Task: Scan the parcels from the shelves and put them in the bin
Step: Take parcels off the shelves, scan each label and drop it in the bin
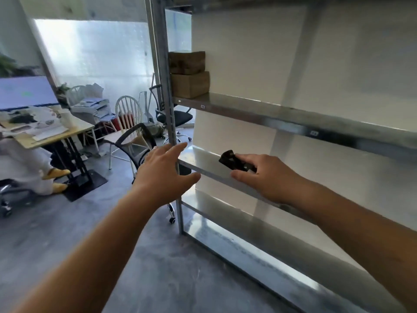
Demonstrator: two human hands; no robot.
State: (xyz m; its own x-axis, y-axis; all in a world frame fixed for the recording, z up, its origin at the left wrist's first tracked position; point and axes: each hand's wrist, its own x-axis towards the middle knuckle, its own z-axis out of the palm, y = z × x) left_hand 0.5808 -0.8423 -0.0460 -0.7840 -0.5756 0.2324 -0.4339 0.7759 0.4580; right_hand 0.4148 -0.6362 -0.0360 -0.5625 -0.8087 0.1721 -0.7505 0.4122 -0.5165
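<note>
Reaching past the grey metal shelf post point(168, 114), the left hand point(164, 170) is spread and empty; the right hand point(266, 175) grips a small black scanner point(234, 162) over a bare shelf edge. Two stacked brown cardboard parcels point(189, 74) sit one shelf above, well apart.

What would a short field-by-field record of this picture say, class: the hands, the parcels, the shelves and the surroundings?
left hand: left hand open, fingers spread, beside the shelf post
right hand: right hand grips a black scanner
parcels: two brown parcels stacked at the left end of the upper shelf
lower shelves: no parcels visible
bin: not in view
surroundings: desk, white chair
</note>
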